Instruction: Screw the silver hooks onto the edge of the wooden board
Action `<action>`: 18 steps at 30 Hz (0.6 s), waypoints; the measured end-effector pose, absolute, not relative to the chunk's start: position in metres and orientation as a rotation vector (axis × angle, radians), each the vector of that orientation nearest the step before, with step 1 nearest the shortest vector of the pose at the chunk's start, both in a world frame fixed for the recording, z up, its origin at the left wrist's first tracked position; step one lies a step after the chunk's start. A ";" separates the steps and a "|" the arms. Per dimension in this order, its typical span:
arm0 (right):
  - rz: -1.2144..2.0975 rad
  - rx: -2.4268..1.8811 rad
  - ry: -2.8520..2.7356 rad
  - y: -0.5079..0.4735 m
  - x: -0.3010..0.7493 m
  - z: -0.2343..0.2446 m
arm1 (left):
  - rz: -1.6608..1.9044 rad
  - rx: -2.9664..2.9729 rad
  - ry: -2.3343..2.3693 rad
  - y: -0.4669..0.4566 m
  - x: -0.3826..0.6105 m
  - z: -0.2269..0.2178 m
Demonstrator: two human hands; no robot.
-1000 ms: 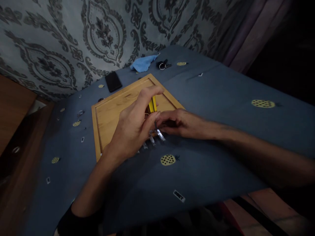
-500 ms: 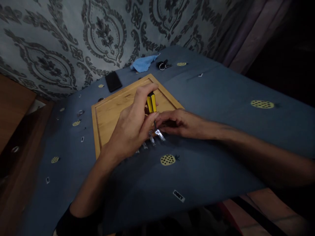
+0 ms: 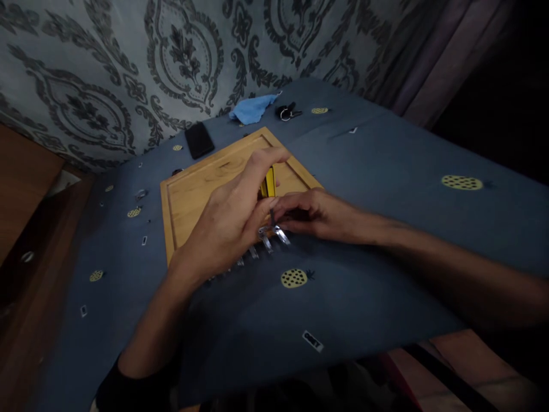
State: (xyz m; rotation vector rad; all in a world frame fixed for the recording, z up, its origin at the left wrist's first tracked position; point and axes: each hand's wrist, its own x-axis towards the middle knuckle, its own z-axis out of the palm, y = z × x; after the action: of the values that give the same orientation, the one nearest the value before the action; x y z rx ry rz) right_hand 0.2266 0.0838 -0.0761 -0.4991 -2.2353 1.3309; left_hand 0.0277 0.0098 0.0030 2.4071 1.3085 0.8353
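Observation:
My left hand (image 3: 229,214) is closed around a screwdriver (image 3: 269,182) with a yellow and black handle, its index finger stretched over the top. The dark shaft points down at a shiny metal clip (image 3: 281,234) on the near edge of a wooden board (image 3: 206,189). Beside the shaft, my right hand (image 3: 315,212) has its thumb and fingers pinched together close to that clip. What lies between those fingertips is hidden. Several similar metal clips (image 3: 266,243) stick out in a row along the same edge, partly under my left hand.
A black phone (image 3: 199,141) lies behind the board, with a blue cloth (image 3: 253,109) and a key ring with black pieces (image 3: 286,112) farther back. To the left is a small metal ring (image 3: 140,194). A blue pineapple-print cloth (image 3: 364,274) covers the table, which meets a patterned wall (image 3: 184,57).
My left hand has turned on the screwdriver, its index finger shifting right and covering more of the handle. My right hand stays pinched in about the same place.

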 end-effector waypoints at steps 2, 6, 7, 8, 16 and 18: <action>1.276 -0.511 -2.236 0.083 0.226 -0.078 | 0.830 2.420 1.294 0.010 0.028 0.003; 1.149 -0.527 -2.241 0.081 0.223 -0.080 | 0.829 2.441 1.280 0.010 0.028 0.002; 1.133 -0.525 -2.236 0.081 0.223 -0.081 | 0.832 2.448 1.275 0.011 0.028 0.001; 1.125 -0.526 -2.230 0.081 0.223 -0.081 | 0.834 2.454 1.271 0.011 0.028 0.001; 1.157 -0.560 -2.180 0.080 0.223 -0.082 | 0.817 2.448 1.282 0.011 0.030 0.004; 1.183 -0.563 -2.182 0.080 0.223 -0.081 | 0.815 2.446 1.270 0.012 0.029 0.004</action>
State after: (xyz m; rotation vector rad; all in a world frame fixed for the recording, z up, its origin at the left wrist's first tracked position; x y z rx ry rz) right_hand 0.2230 0.0800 -0.0809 -0.5633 -2.1822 1.1829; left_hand 0.0290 0.0117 0.0040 2.4456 1.2702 0.8149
